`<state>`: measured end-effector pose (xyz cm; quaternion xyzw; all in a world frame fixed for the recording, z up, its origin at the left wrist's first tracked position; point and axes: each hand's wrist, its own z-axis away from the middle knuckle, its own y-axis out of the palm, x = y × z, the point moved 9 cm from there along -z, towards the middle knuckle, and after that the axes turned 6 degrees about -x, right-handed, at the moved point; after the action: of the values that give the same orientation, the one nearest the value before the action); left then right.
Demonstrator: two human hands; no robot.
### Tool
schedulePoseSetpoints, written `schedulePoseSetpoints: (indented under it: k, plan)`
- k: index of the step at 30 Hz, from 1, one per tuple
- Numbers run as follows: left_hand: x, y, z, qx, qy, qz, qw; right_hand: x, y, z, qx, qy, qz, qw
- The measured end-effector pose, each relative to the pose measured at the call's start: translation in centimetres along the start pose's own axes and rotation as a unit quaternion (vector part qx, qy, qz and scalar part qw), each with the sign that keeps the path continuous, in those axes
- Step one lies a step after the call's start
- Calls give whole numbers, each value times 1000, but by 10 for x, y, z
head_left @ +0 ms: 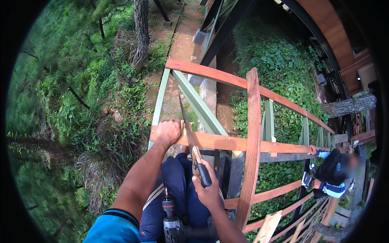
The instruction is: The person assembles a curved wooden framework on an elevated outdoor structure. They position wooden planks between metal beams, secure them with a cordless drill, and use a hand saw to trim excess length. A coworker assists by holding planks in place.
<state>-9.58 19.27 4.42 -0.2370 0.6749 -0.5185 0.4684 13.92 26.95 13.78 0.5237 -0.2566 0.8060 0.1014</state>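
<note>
My right hand [208, 187] is closed round the handle of a handsaw [188, 126]. The saw's handle is wood with a dark grip, and its narrow blade points away from me, lying across a reddish wooden beam [219, 141]. To the left of the blade, my left hand [168, 132] grips that beam near its left end, thumb side close to the saw. How deep the teeth sit in the wood cannot be made out. A cordless drill [172, 220] rests by my thighs, chuck pointing away from me.
Green metal struts [198, 103] join the beam to a farther wooden rail [206, 72]. A wooden plank [252, 133] crosses both at right. Another person [336, 172] sits farther right, one hand on the beam. Plants and ground lie well below; a tree trunk [140, 36] stands beyond.
</note>
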Motion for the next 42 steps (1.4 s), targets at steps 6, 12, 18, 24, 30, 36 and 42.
schedulePoseSetpoints:
  k: [6, 12, 18, 24, 30, 36, 42]
  plan:
    - [4, 4, -2, 55, -54, 1, 997, 57, -30, 76, 36, 29, 46, 998]
    - [-2, 1, 2, 43, -7, 4, 999, 37, -24, 39, 14, 24, 12, 1000]
    - [-3, -5, 1, 37, -5, -9, 999, 31, 26, -16, -5, -116, 9, 993]
    - [2, 0, 0, 5, -25, -7, 1000, 50, 2, 29, 8, 17, 23, 1000]
    - [3, -3, 3, -80, -7, -21, 997, 109, -107, 159, 50, 13, 12, 999]
    - [-23, -14, 11, -136, 121, 44, 982, 106, -247, 287, -216, -160, 56, 962]
    - [38, -28, -9, -194, 6, 65, 979, -40, -344, 385, -499, -34, 368, 783]
